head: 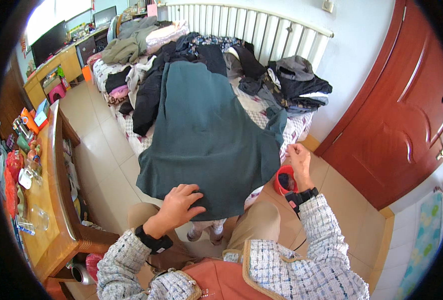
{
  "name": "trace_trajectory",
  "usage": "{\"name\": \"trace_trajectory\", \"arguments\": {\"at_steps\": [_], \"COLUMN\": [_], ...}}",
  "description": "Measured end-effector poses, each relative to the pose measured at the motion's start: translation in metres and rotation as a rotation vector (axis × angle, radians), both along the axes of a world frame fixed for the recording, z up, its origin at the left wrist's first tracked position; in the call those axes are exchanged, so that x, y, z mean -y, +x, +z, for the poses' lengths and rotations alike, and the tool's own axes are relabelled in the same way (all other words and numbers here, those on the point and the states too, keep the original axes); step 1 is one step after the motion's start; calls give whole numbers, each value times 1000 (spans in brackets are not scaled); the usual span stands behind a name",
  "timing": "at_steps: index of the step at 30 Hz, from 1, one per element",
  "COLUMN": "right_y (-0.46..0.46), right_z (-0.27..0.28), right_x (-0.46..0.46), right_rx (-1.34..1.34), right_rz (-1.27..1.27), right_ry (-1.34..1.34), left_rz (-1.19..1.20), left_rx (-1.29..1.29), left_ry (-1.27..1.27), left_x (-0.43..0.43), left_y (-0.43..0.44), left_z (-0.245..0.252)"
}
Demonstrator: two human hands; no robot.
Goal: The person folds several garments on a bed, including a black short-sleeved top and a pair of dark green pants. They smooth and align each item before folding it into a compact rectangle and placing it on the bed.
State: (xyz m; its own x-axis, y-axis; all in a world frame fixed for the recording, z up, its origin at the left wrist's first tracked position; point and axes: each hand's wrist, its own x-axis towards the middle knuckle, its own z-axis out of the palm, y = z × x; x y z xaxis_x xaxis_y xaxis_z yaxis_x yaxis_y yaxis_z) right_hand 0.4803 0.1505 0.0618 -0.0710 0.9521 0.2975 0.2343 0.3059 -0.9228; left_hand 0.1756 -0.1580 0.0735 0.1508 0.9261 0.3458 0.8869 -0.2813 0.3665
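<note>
A dark green garment (202, 138) lies spread over the near end of the bed, its bottom edge hanging toward my knees. My left hand (182, 205) rests palm down by that lower edge, fingers apart, gripping nothing. Off the garment's right side is my right hand (299, 159), thumb and fingers drawn together. No cloth shows between those fingertips; a tiny item there could be hidden. A crumpled green sleeve-like part (277, 122) lies just above this hand. Below it, a red bucket (284, 176) with dark contents stands on the floor, partly covered by the wrist.
Heaps of dark clothes (300, 80) and folded clothes (126, 47) cover the bed (122, 120). A white radiator (244, 22) runs behind it. At left stands a cluttered wooden table (52, 225). A red door (394, 112) is at right. A cable (301, 243) trails from my right wrist.
</note>
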Motion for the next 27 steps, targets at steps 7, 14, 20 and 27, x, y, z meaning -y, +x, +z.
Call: {"name": "trace_trajectory", "arguments": {"at_steps": [7,14,20,27], "right_y": [-12,-40,-56,-73], "right_z": [-37,37,14,4], "right_x": [-18,71,164,153], "right_rx": [-50,439,1061,1053], "right_rz": [-41,580,987,899], "right_ry": [-297,351,761,949], "left_rz": [10,448,766,624], "left_rx": [39,1,149,422], "left_ry": [-57,78,-201,-430], "left_x": [-1,-5,-21,-32], "left_y": [-6,-77,-158,-221], "left_z": [-6,-21,-51,-79]}}
